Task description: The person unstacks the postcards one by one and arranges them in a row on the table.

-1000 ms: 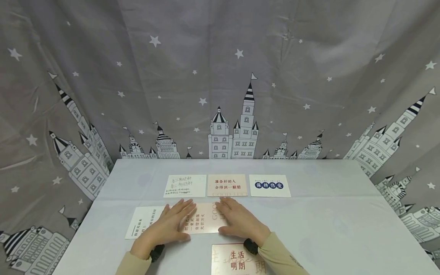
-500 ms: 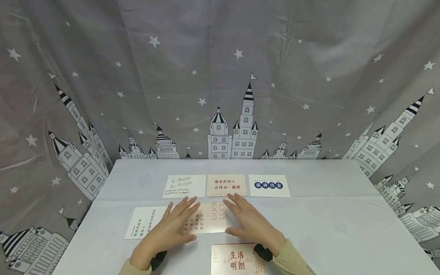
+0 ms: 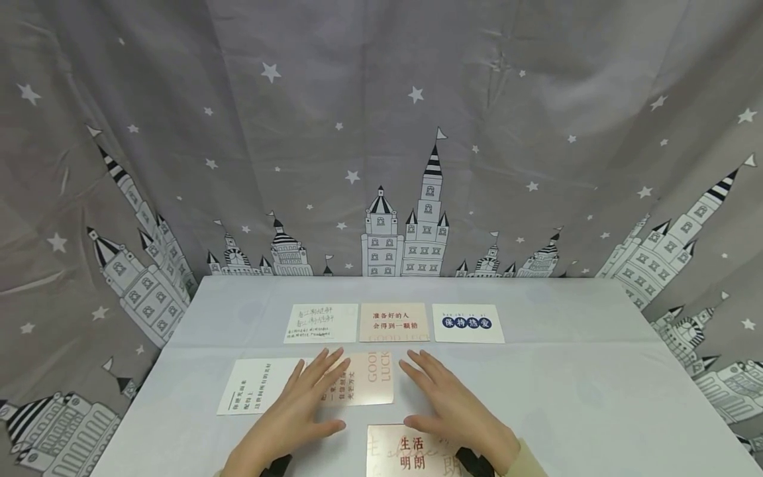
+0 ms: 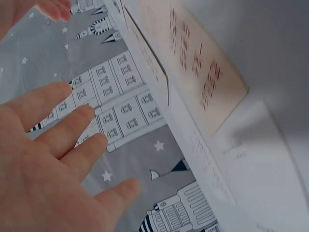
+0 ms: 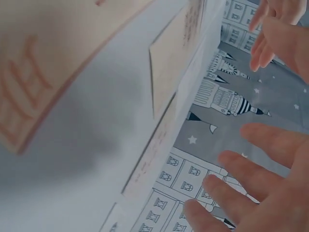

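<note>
My left hand (image 3: 301, 404) is spread with straight fingers over the left part of a cream card (image 3: 372, 381) with sideways red print. It also overlaps the corner of a white card (image 3: 244, 391) with dark sideways print. My right hand (image 3: 450, 397) is spread too, just right of the cream card, holding nothing. Below it, a cream card with large red characters (image 3: 405, 454) lies at the front edge of the view, partly covered by the right wrist. In the left wrist view, the fingers (image 4: 77, 125) stand apart from the cards; the right wrist view shows the right fingers (image 5: 246, 169) likewise.
Along the back lie a handwritten white card (image 3: 322, 323), a cream card with two red lines (image 3: 394, 322) and a white card with blue circles (image 3: 467, 323). They rest on a white table (image 3: 572, 397). A grey castle-print curtain (image 3: 507, 132) hangs behind.
Both hands have come off the cream card and drawn back toward the front, the right one also moving right. More of the cream card and the white card now shows.
</note>
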Demonstrator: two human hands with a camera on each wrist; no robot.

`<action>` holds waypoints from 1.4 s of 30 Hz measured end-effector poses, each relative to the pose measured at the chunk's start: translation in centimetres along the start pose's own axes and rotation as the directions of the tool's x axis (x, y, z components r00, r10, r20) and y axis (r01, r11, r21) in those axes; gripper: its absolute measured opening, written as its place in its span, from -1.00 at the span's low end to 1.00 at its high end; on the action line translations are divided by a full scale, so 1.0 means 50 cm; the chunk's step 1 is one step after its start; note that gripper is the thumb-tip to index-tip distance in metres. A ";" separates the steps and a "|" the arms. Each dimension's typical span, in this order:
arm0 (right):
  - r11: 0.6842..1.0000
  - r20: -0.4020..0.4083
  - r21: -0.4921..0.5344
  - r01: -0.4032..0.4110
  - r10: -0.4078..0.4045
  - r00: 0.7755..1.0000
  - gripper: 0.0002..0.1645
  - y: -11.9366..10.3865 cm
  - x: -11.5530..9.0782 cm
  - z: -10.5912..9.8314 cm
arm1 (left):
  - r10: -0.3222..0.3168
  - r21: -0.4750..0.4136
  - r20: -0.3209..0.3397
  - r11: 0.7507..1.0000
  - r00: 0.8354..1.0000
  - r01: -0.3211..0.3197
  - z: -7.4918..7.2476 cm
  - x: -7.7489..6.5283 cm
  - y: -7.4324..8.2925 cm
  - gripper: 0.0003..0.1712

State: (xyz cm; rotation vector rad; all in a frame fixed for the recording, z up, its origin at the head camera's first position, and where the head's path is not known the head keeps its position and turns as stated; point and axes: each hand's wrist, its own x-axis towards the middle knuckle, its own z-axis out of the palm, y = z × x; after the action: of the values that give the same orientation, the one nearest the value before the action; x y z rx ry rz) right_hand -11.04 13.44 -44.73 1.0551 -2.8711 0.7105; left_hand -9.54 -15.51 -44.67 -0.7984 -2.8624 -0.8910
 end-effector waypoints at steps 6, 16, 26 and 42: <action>0.996 0.029 0.055 -0.076 0.075 0.997 -0.09 -0.004 -0.032 0.008 | 0.083 0.010 -0.013 0.996 0.996 -0.083 0.031 -0.018 0.014 0.03; 0.990 0.053 0.057 -0.128 0.125 0.991 -0.07 -0.001 -0.083 0.019 | 0.229 0.094 0.037 0.968 0.973 -0.232 0.082 -0.032 0.033 0.01; 0.999 -0.041 0.013 -0.030 0.030 0.999 -0.03 0.020 -0.116 0.045 | 0.249 0.004 0.092 0.968 0.964 -0.250 0.119 -0.044 0.044 0.09; 0.999 -0.084 -0.009 -0.045 0.044 0.995 0.03 0.021 -0.163 0.106 | 0.127 0.019 0.157 0.991 0.979 -0.131 0.162 -0.066 0.073 -0.20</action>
State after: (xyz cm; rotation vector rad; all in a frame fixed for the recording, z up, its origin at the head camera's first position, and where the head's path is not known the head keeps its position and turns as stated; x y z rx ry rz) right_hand -4.57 16.97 -51.19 0.9391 -2.8323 0.7220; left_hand -3.99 -10.11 -50.14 -1.0826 -2.9044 -0.8039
